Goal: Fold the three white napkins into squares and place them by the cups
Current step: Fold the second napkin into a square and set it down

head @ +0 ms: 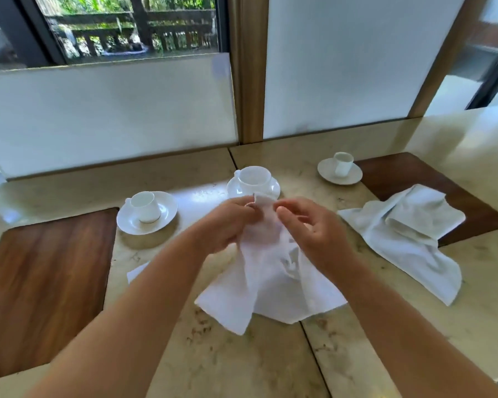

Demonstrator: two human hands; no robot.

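The left hand (227, 225) pinched the white napkin's (270, 277) raised corner (its hem draped on the marble table (242, 363)) while the right hand (314, 228) hovered beside it, fingers loosely spread.

A pale marble table (242, 369) with brown speckles runs up to the wall, dark seams dividing its slabs. Two brown wooden panels (43, 285) are set into it, left and right. Behind it stand frosted white panes (107, 110) split by a tan post (249, 67). Above the left pane, a clear window (127, 24) shows a wooden railing (144, 30) and sunlit green trees.
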